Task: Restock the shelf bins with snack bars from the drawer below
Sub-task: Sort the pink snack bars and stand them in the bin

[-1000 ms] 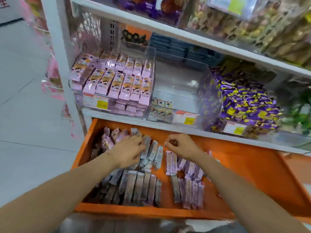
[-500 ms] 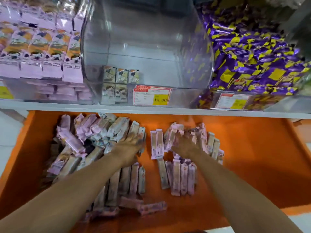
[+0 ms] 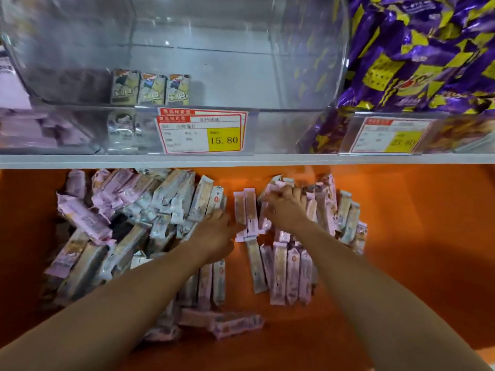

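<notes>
Observed from beside the shelf:

- Left hand (image 3: pixel 214 234): fingertips are tucked against the heaped snack bars (image 3: pixel 171 202), so its grasp cannot be determined.
- Right hand (image 3: pixel 286 210): fingers curl into the pink bars with the tips buried. How many it grips cannot be determined.
- Price label (image 3: pixel 201 132): the small print is blurred and only "15.80" reads.
- Second label (image 3: pixel 388 137): the figure is smeared and illegible.
- Clear bin (image 3: pixel 241 49): the top is cut off by the upper edge. The small packs (image 3: pixel 120 129) on its lower tier are partly hidden behind the price label.
- Purple packets (image 3: pixel 415 49): cut off at the top and right.
- Pink packs (image 3: pixel 26 129): hazy behind plastic and cut off at the left.
- Orange drawer (image 3: pixel 415 236): its front and sides lie outside the view.
</notes>
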`<state>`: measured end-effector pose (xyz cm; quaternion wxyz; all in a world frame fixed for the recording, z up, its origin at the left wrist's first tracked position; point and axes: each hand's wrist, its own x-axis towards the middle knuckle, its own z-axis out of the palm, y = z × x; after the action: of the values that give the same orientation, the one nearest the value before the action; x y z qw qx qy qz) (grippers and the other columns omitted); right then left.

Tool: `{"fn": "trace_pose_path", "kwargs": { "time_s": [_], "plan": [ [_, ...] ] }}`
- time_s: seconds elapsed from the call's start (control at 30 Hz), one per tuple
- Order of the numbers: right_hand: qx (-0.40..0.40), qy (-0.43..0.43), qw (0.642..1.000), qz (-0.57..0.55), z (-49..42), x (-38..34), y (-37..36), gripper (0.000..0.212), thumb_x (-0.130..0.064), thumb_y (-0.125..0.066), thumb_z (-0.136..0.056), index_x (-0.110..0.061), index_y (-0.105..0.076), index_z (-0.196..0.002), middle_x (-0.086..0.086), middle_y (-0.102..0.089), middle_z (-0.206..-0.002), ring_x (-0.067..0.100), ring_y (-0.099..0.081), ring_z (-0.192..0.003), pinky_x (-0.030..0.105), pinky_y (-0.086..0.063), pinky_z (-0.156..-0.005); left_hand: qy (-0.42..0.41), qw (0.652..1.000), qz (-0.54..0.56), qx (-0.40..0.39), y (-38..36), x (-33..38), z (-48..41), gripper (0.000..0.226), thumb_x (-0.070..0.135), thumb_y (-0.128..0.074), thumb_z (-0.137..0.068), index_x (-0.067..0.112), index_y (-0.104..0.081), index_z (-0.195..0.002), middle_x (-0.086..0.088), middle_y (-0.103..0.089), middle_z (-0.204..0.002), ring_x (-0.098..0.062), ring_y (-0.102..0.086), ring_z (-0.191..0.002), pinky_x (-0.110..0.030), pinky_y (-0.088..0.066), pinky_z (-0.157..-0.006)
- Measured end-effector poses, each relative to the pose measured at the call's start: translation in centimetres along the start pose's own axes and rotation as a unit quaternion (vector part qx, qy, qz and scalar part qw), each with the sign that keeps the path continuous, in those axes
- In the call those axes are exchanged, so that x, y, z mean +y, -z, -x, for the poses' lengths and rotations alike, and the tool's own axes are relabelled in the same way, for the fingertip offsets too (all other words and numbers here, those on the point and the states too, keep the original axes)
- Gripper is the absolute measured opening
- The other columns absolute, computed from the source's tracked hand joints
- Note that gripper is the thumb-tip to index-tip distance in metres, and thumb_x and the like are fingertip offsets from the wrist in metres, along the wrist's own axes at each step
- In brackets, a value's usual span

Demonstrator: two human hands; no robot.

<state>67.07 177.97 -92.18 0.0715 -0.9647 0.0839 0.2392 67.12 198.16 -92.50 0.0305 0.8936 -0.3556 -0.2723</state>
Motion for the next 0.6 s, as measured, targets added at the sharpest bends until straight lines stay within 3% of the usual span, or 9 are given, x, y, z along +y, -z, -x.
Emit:
{"fn": "trace_pose_path", "kwargs": {
  "time_s": [0.1,0.23,0.33,0.43,0.5,0.6],
  "plan": [
    [0.019,-0.003,0.996,-0.088,-0.3,0.6,-0.7,0.033,-0.045,-0.06,-0.09,-0.037,-0.063,-0.121,0.009,-0.04,-0.136,0.032,-0.03,-0.126,0.044,-0.027,-0.109,0.027,0.998,-0.027,-0.052,-0.6,0.6,-0.8,0.061,0.032,-0.045,-0.099,0.034,-0.021,-0.154,-0.01,-0.024,-0.157,-0.035,-0.019,-0.141,-0.038,-0.02,-0.113],
    [0.105,-0.005,0.975,-0.194,-0.2,1.0,-0.8,0.029,-0.029,-0.071,-0.085,-0.029,-0.068,-0.114,0.009,-0.04,-0.127,0.029,-0.04,-0.119,0.039,-0.03,-0.107,0.053,0.997,-0.025,-0.055,-1.2,1.1,-1.7,0.058,0.038,-0.042,-0.099,0.034,-0.021,-0.153,-0.009,-0.037,-0.149,-0.032,-0.023,-0.138,-0.038,-0.019,-0.113],
    [0.087,-0.003,0.981,-0.172,-0.4,1.0,-1.1,0.045,-0.035,-0.07,-0.086,-0.033,-0.059,-0.129,0.01,-0.036,-0.131,0.03,-0.039,-0.123,0.039,-0.027,-0.11,0.073,0.997,-0.01,-0.024,-1.5,1.3,-2.1,0.048,0.04,-0.042,-0.098,0.033,-0.035,-0.146,-0.008,-0.047,-0.142,-0.03,-0.029,-0.134,-0.036,-0.02,-0.112],
    [0.054,-0.012,0.995,-0.083,-0.9,0.5,-1.5,0.051,-0.046,-0.064,-0.088,-0.038,-0.05,-0.136,0.012,-0.032,-0.136,0.033,-0.033,-0.127,0.044,-0.025,-0.11,0.076,0.997,-0.017,-0.02,-1.4,1.4,-2.1,0.048,0.036,-0.042,-0.099,0.038,-0.036,-0.146,-0.007,-0.044,-0.145,-0.03,-0.028,-0.136,-0.037,-0.018,-0.114],
    [0.054,-0.017,0.996,-0.066,-1.3,0.2,-1.4,0.048,-0.047,-0.063,-0.088,-0.035,-0.053,-0.133,0.013,-0.034,-0.135,0.034,-0.034,-0.127,0.047,-0.027,-0.11,0.077,0.997,-0.03,-0.012,-1.3,1.5,-2.1,0.048,0.037,-0.041,-0.099,0.037,-0.035,-0.147,-0.008,-0.044,-0.145,-0.03,-0.029,-0.136,-0.039,-0.02,-0.114],
    [0.082,-0.03,0.987,-0.136,-1.7,-0.1,-1.3,0.029,-0.036,-0.069,-0.086,-0.031,-0.067,-0.115,0.011,-0.044,-0.127,0.03,-0.046,-0.117,0.042,-0.036,-0.105,0.09,0.995,-0.023,0.021,-1.1,1.6,-2.1,0.04,0.04,-0.042,-0.098,0.028,-0.045,-0.137,-0.01,-0.057,-0.128,-0.029,-0.041,-0.124,-0.037,-0.032,-0.102]
  ]
}}
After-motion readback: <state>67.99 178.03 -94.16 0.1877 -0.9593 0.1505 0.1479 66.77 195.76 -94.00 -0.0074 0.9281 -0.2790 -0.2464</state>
